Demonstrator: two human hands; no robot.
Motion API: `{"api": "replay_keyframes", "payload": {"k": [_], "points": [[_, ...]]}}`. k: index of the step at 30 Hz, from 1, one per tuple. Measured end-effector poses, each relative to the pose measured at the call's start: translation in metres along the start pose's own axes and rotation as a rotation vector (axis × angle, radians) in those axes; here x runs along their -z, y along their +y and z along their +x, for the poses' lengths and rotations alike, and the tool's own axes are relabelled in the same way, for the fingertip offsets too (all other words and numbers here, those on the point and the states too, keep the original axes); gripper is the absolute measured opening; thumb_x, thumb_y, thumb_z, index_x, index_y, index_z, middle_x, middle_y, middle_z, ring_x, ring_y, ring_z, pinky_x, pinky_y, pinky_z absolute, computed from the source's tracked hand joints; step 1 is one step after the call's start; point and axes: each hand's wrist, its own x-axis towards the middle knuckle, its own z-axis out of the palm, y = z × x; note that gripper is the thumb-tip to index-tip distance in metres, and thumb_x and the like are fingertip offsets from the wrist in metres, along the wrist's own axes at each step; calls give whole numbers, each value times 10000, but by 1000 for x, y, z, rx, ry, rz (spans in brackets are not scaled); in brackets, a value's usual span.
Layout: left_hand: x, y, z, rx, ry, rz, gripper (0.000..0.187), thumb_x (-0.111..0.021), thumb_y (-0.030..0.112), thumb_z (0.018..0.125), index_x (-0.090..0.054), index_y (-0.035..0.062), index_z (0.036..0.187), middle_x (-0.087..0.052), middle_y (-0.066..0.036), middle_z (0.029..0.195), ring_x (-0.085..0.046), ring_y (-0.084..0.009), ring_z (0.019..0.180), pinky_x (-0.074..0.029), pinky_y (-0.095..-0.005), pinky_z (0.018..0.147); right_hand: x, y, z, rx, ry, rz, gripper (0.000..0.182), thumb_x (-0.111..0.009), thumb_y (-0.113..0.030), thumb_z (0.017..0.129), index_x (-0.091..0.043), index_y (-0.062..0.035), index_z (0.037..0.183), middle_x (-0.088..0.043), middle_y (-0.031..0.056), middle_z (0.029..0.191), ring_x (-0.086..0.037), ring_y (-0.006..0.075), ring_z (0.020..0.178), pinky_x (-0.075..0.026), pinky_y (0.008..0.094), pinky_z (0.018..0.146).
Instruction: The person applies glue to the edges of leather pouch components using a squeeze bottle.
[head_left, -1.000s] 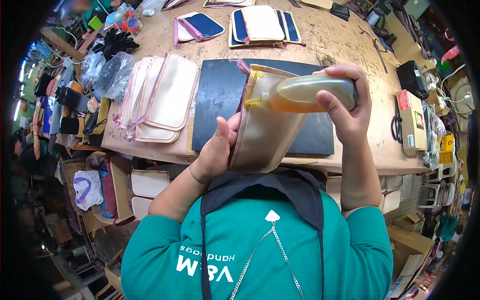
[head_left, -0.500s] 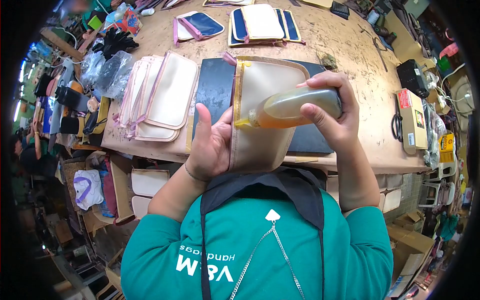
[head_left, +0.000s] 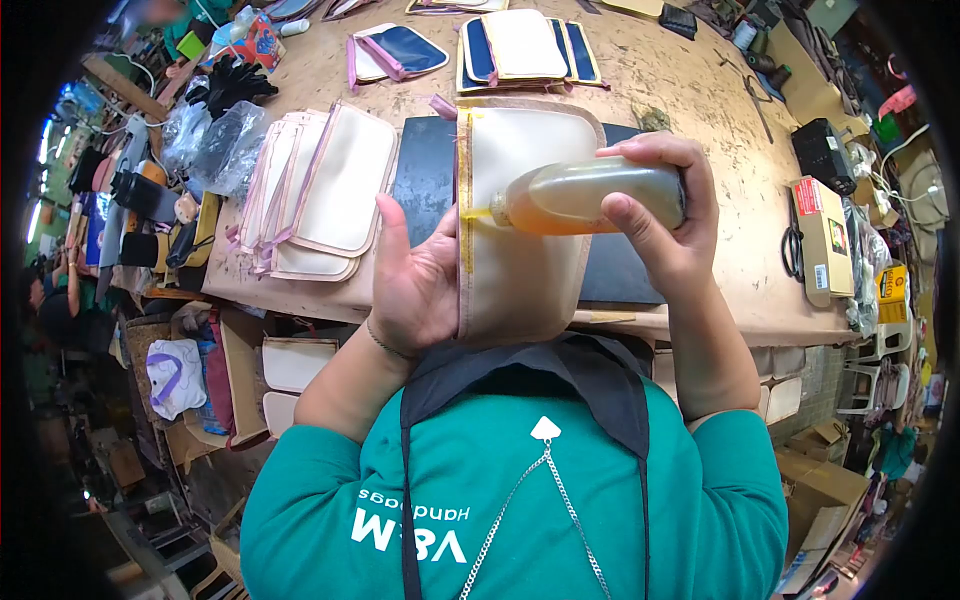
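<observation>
A cream pouch panel (head_left: 530,285) with brown edging lies over my left hand (head_left: 420,275), whose fingers go out of sight beneath it while the thumb points up and away. My right hand (head_left: 665,215) is wrapped round a translucent squeeze bottle (head_left: 560,205) of amber liquid, probably glue. The bottle is held nearly level, and its yellow nozzle (head_left: 478,213) points left at the panel's left edge. Along that edge runs a wet-looking yellow strip (head_left: 465,165). A pinkish zipper end (head_left: 443,106) sticks out at the panel's top left corner.
A dark flat board (head_left: 425,165) lies under the work. To its left is a stack of cream panels (head_left: 335,185). Navy and cream pieces (head_left: 525,50) lie farther back. At the right stand a black box (head_left: 824,155) and a beige box (head_left: 822,240). Black gloves (head_left: 232,85) and clear plastic sit at left.
The panel has shifted slightly left and turned flatter towards the camera. The bottle's nozzle has moved away from my body along the left edge, where more yellow liquid now shows.
</observation>
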Motion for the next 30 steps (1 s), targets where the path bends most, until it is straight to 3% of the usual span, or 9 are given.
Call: {"api": "replay_keyframes", "payload": {"k": [8,11,14,17,23,30], "points": [[-6,2,2,-29,14,8,1107,-117,881,832,-148,53,1565,-306,-195,1568,-320,-353,1441,-268,-514,1173,-1,-3,-8,-112,-100,29,364,-798,-160,838,-588,-55,1117,-630,76,1048,-615,147,967,-495,271,835],[-10,3,4,-43,29,10,1098,-114,876,838,-157,53,1563,-304,-204,1567,-316,-366,1440,-262,-519,1174,-1,-5,-10,-134,-167,12,352,-766,-133,846,-559,-39,1114,-591,114,1042,-628,212,1013,-497,323,884],[-9,5,6,-64,22,23,1089,-111,870,844,-159,53,1562,-298,-211,1568,-316,-372,1440,-262,-524,1173,-2,-4,-15,-130,-183,15,352,-768,-132,845,-557,-36,1110,-590,113,1031,-632,217,1006,-497,326,879],[-7,8,7,-89,-3,-6,1087,-109,866,850,-169,44,1559,-302,-212,1566,-321,-377,1436,-263,-528,1171,-6,-2,-19,-112,-151,69,365,-800,-159,833,-592,-49,1111,-629,77,1019,-613,155,942,-485,273,822],[-9,11,11,-143,95,-23,1078,-110,857,860,-200,36,1552,-316,-218,1559,-315,-391,1437,-250,-533,1175,-7,-2,-19,-16,-177,50,341,-809,-141,817,-608,-37,1072,-636,99,986,-616,182,882,-484,288,778],[9,20,14,-219,-6,-108,1028,-183,800,911,-192,-8,1547,-261,-229,1583,-256,-406,1459,-181,-531,1197,-10,-1,-23,108,-215,-19,375,-824,-99,770,-607,-27,1067,-637,122,964,-622,235,877,-495,319,770]]}}
